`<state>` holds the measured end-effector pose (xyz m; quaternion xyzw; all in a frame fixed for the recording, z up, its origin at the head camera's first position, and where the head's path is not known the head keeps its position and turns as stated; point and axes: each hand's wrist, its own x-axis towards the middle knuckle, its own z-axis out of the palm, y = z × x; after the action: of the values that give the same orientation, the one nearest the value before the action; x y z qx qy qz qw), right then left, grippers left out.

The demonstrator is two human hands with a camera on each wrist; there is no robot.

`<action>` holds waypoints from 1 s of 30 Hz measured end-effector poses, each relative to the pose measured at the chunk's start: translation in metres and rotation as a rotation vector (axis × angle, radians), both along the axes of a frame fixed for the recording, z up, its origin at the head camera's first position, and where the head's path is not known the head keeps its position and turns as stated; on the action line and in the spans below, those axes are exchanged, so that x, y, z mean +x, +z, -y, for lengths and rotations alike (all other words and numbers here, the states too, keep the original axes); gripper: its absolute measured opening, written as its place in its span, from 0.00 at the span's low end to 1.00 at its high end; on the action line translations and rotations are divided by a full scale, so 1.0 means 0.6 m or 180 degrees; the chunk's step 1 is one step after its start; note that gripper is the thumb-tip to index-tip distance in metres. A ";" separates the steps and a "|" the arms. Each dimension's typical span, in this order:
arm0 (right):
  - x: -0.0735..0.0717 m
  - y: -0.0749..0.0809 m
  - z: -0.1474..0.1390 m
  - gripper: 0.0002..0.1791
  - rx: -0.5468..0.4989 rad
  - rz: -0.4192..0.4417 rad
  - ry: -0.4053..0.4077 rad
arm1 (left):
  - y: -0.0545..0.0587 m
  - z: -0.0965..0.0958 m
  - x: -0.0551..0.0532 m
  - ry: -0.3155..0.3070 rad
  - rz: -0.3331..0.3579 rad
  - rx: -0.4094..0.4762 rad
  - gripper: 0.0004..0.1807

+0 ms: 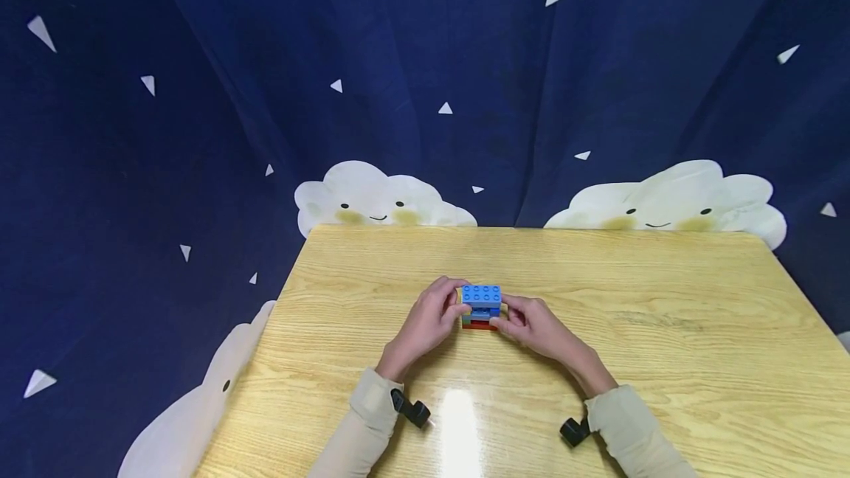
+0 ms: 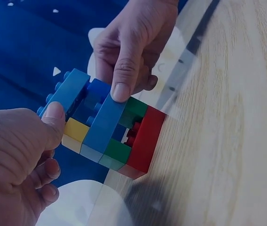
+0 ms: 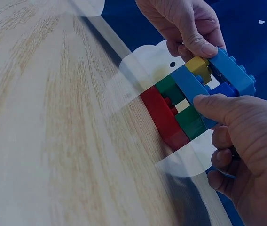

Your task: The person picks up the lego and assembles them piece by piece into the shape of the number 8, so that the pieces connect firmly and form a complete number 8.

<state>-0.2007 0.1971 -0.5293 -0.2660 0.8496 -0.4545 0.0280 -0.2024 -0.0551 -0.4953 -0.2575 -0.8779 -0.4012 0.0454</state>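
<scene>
Between the two hands stands a stack of toy building bricks. At its bottom is a red brick [image 2: 145, 141], right at the tabletop. Two green bricks [image 3: 191, 123] sit on it with a gap between them, under a long light blue brick [image 2: 103, 127]. Above that come a yellow brick [image 3: 197, 69] on the left and a dark blue brick [image 2: 97, 88] on the right. My left hand [image 1: 428, 319] pinches the studded light blue top brick [image 1: 481, 295] at its left end. With thumb and fingers, my right hand [image 1: 541, 327] grips the stack's right side around the middle layers.
The stack is over the middle of a wooden table [image 1: 664, 345]. A dark blue curtain [image 1: 425, 35] with white triangles and clouds hangs behind the table and along its left side. Each wrist carries a small black camera [image 1: 413, 410] on a beige sleeve.
</scene>
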 end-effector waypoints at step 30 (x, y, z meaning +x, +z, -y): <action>0.004 0.018 0.003 0.30 -0.0143 -0.0121 -0.0157 | -0.005 -0.003 0.005 0.0180 -0.0088 0.0116 0.17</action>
<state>-0.1984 0.1954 -0.5185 -0.2541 0.8459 -0.4690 -0.0053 -0.1996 -0.0535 -0.4984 -0.2373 -0.8767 -0.4120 0.0736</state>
